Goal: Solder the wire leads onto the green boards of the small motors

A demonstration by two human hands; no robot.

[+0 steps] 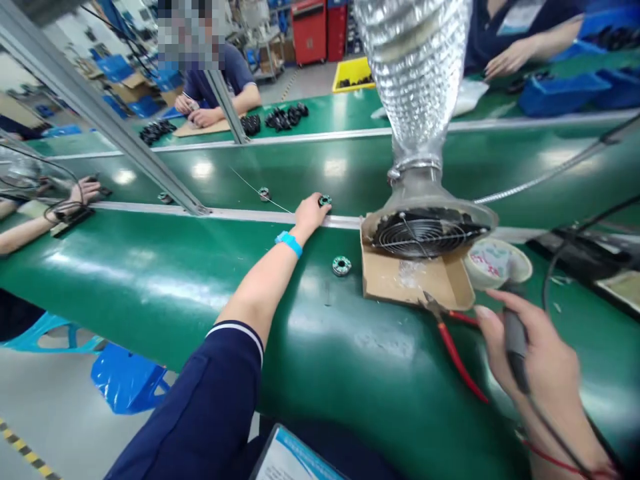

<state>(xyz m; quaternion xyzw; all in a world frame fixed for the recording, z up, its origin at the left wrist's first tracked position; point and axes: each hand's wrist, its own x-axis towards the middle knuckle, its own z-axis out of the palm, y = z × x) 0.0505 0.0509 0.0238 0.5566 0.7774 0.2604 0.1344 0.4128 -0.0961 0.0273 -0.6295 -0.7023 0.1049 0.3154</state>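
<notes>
My left hand (311,213) reaches out to the metal strip between bench and belt, its fingers closed on a small round part (325,200) with a green top. A thin wire runs from near that hand toward the upper left. My right hand (535,347), at the right, is wrapped round a dark handle (515,333) with a cable trailing from it; its working end is hidden. Another round part (341,266) lies on the green bench. Red-handled cutters (453,340) rest with their jaws at the edge of a cardboard box (415,283).
A foil duct (420,67) ends in a grille hood (425,230) over the box. White tubs (493,263) stand beside it. Another round part (264,194) lies on the belt (300,167). A metal post (110,113) slants at left. Co-workers' hands show at left and beyond.
</notes>
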